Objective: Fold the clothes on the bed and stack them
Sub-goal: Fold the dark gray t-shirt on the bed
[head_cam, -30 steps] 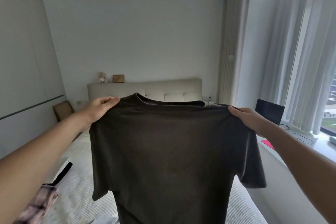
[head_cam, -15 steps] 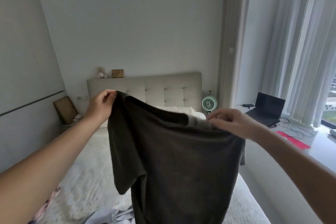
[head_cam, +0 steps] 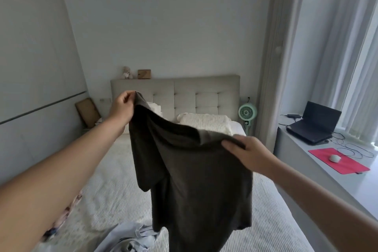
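A dark brown T-shirt (head_cam: 196, 180) is hanging above the bed (head_cam: 114, 186), one short sleeve drooping left. The left hand (head_cam: 122, 108) is pinching its far shoulder, fingers curled; the right hand (head_cam: 248, 154) is gripping the near shoulder. One grey garment (head_cam: 131, 239) and one patterned garment (head_cam: 65, 213) are lying nearby. One fan (head_cam: 247, 112) and one laptop (head_cam: 315, 122) are sitting right.

Head view, forward-down over bed (head_cam: 266, 221)
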